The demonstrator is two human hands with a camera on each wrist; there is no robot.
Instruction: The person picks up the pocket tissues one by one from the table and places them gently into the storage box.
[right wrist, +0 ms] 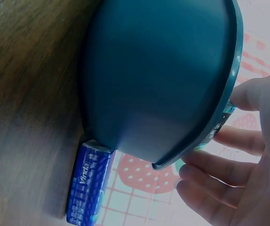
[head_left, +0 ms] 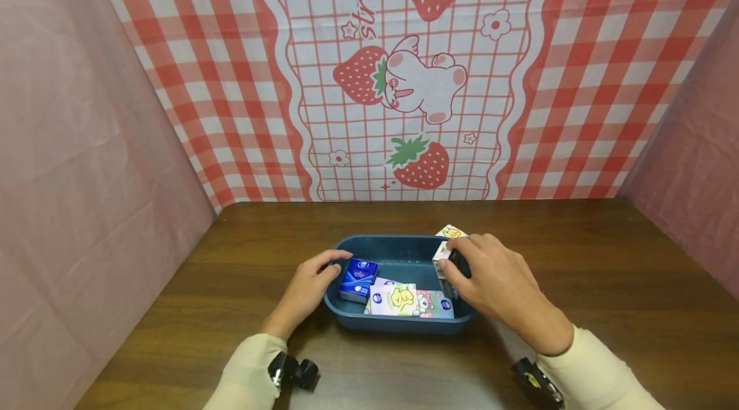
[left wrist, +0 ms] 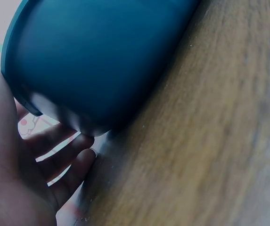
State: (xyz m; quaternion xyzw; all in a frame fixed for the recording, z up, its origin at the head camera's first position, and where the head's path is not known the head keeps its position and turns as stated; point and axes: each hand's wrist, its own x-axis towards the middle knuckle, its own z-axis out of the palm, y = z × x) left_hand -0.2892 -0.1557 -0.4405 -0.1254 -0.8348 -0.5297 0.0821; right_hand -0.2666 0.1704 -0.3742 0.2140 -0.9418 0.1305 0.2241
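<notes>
- Right hand pinches a small white-and-black boxy packet, thumb and fingers clamped on it, at the right end of the dark teal oblong plastic tray.
- Left hand rests at left rim, fingers apart.
- I judge: packet-handling step; next calls for freeing the packet clear of the rim or letting go.
- Right wrist view gives me a glossy blue Vinda-lettered packet outside; head view shows only a cartoon-printed top, possibly the same one.
</notes>
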